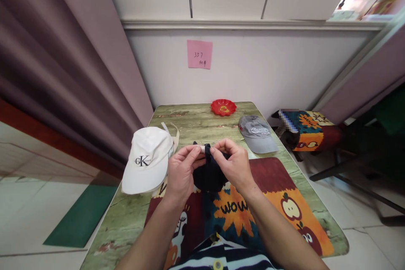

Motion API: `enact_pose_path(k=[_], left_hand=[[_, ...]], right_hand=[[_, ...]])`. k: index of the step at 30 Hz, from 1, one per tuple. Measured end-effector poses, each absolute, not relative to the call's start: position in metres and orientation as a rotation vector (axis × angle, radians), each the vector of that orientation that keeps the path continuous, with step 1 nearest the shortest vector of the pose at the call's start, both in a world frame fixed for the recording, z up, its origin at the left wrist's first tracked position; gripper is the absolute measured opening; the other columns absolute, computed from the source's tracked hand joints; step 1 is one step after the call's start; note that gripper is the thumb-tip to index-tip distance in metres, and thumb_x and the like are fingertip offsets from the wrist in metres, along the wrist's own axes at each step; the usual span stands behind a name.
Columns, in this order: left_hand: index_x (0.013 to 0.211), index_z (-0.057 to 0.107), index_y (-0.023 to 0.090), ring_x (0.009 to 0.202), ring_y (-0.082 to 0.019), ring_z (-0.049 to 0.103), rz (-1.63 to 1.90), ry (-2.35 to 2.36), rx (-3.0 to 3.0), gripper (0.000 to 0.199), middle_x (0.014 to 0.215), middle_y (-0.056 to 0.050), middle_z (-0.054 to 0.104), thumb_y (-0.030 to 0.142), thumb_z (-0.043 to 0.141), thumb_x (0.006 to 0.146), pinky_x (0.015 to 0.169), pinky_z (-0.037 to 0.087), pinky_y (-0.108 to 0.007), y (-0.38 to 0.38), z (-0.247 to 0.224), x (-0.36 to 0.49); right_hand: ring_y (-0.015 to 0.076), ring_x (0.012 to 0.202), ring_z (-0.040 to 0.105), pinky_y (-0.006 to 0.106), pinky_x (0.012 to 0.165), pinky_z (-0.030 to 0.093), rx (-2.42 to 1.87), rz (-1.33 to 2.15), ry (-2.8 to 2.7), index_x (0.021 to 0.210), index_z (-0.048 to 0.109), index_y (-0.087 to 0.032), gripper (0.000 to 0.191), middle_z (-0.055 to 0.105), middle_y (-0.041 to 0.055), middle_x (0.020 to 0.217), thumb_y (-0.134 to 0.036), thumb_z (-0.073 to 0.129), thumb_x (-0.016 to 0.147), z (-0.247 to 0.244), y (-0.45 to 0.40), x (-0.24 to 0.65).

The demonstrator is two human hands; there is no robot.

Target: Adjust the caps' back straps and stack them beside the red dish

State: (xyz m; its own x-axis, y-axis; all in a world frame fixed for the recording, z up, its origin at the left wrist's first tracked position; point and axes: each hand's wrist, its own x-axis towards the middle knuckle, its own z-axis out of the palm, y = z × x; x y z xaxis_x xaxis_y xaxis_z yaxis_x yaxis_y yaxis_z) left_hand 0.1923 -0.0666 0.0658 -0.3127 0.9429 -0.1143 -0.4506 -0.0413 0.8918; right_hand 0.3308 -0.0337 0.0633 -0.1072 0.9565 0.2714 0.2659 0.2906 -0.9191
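Note:
A black cap (pixel 209 177) hangs between my hands over the front middle of the table. My left hand (pixel 185 166) pinches the left part of its strap, near a small pale patch. My right hand (pixel 232 162) pinches the strap just to the right, fingers closed. Left of my left hand lies a white cap (pixel 148 156) with black letters on its front, its loose strap toward the back. A grey cap (pixel 257 133) with white lettering rests on the right side, beyond my right hand.
A red scalloped dish (pixel 223 107) stands at the table's back edge. A colourful mat (pixel 284 194) covers the front of the green wood-patterned table (pixel 126 228). The wall bears a pink note (pixel 200 54). A stool with a patterned cover (pixel 306 128) is at the right.

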Motion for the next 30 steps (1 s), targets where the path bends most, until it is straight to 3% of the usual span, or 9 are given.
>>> enact_pose_path(k=[11,17,22,30], left_hand=[[0.077,0.073,0.012,0.067,-0.015,0.067,1.560,1.148,0.658,0.027,0.074,-0.003,0.072,0.030,0.086,0.063,0.062,0.059,-0.026,-0.068,0.065,0.192],[0.076,0.070,0.012,0.070,-0.016,0.068,1.563,1.147,0.644,0.026,0.073,-0.004,0.072,0.030,0.085,0.064,0.062,0.058,-0.026,-0.066,0.063,0.183],[0.077,0.069,0.012,0.071,-0.017,0.069,1.534,1.141,0.677,0.026,0.074,-0.004,0.072,0.029,0.084,0.065,0.064,0.058,-0.026,-0.067,0.064,0.182],[0.080,0.071,0.012,0.074,-0.017,0.068,1.482,1.098,0.684,0.026,0.076,-0.004,0.072,0.029,0.085,0.066,0.064,0.061,-0.028,-0.071,0.064,0.186]], right_hand=[[0.0153,0.068,0.065,0.025,0.066,0.048,-1.018,0.959,-1.709,0.079,0.069,-0.020,0.012,0.072,0.0007,0.073,-0.031,0.068,0.082,0.072,-0.027,0.335],[0.0153,0.067,0.063,0.026,0.063,0.047,-1.041,1.128,-1.712,0.097,0.069,-0.020,0.023,0.072,0.0020,0.078,-0.039,0.066,0.084,0.060,-0.022,0.342],[0.0125,0.060,0.055,0.023,0.056,0.041,-1.057,1.151,-1.665,0.082,0.068,-0.018,0.016,0.065,-0.0002,0.067,-0.034,0.064,0.083,0.054,-0.021,0.346],[0.0109,0.056,0.048,0.023,0.056,0.038,-1.087,1.057,-1.693,0.075,0.065,-0.019,0.011,0.059,-0.0028,0.062,-0.028,0.062,0.081,0.060,-0.024,0.346]])
